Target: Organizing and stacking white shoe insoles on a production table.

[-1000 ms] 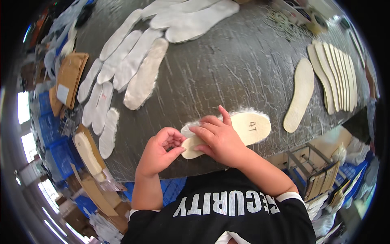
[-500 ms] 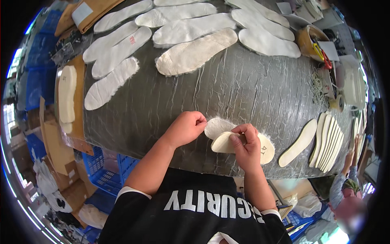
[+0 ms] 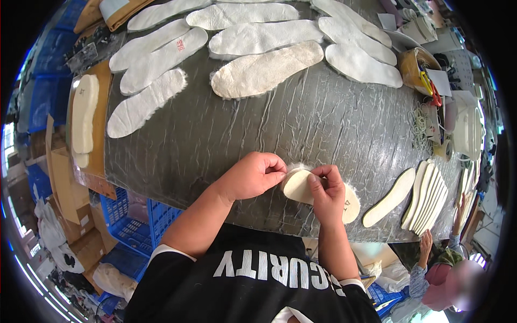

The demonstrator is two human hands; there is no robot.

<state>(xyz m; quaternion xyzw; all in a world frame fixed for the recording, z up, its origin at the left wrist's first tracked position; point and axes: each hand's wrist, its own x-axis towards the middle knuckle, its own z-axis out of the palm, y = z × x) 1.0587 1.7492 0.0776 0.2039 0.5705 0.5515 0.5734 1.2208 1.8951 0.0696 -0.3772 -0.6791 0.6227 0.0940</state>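
Several cream insoles [image 3: 85,116] are lying stacked on a brown board [image 3: 102,129] at our far left. Beside them, on the dark table [image 3: 226,129], white insoles [image 3: 145,102] are spreading in loose rows toward the far edge, and below the near edge a blue crate [image 3: 161,215] is standing. One off-white insole [image 3: 266,70] is lying slantwise, nearest us in the middle row. With our left hand [image 3: 256,175] we are pinching the left end of a layered insole [image 3: 297,187], thumb and forefinger pressing together there. It is lying near the table's near edge, cream sheet uppermost, white fluff showing behind. With our right hand [image 3: 328,196] we are pinching its middle, the thumb resting on top and the fingers curling over the far side. Farther right, a loose cream insole [image 3: 389,197] is lying beside a fanned row of insoles [image 3: 425,196], close to which another person's hand [image 3: 425,246] is reaching.
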